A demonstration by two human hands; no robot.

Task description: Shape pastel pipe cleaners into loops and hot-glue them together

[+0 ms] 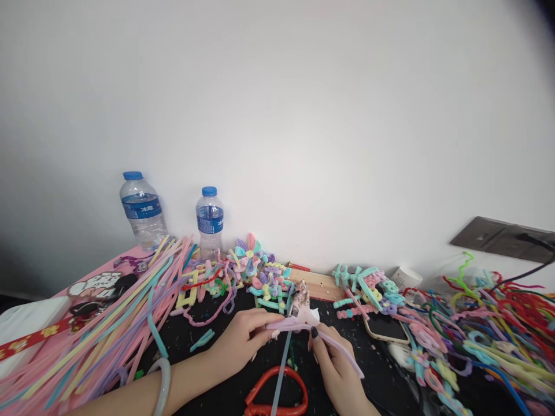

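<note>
My left hand (236, 341) and my right hand (336, 370) meet low in the middle of the view, both pinching one lilac pipe cleaner (342, 349). Its bent end lies between my fingertips and its tail runs down to the right over my right hand. A pale glue gun (300, 303) stands just behind my fingers, and a light blue glue stick (281, 370) slants down beneath them. A pale bangle (163, 384) circles my left wrist.
A black mat (225, 393) covers the table. Long pastel pipe cleaners (108, 329) fan out at left; finished pipe-cleaner flowers (255, 268) lie behind. Red-handled scissors (277, 396), a phone (384, 326), two water bottles (143, 211) (210, 222), a tangled bright pile (485, 335) and a wall socket (503, 238) surround them.
</note>
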